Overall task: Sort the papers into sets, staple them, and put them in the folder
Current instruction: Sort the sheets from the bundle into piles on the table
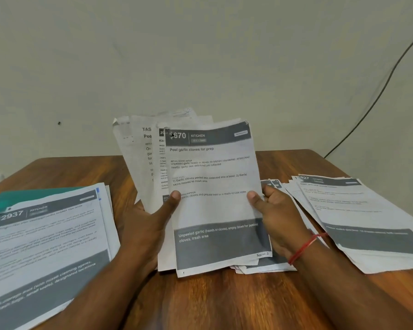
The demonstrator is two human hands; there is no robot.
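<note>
Plain pale wall (200, 55) behind a wooden desk (224, 306), with a dark cable (379, 96) down the right side. Holding up a fan of papers (212, 177) over the desk's middle, tilted back a bit, front sheet reading "670 KITCHEN, Peel garlic cloves for prep". Gripping its left edge with the left hand (148, 222), thumb on the front, fingers behind. Same deal on the right edge with the right hand (277, 215), red thread (303, 248) round that wrist. Got a stack headed 2937 (48, 239) at the left edge, lying on a green folder (14, 198). Also a second stack (367, 215) spread near the right edge, plus a few loose sheets (267, 267) flat under the held ones.
</note>
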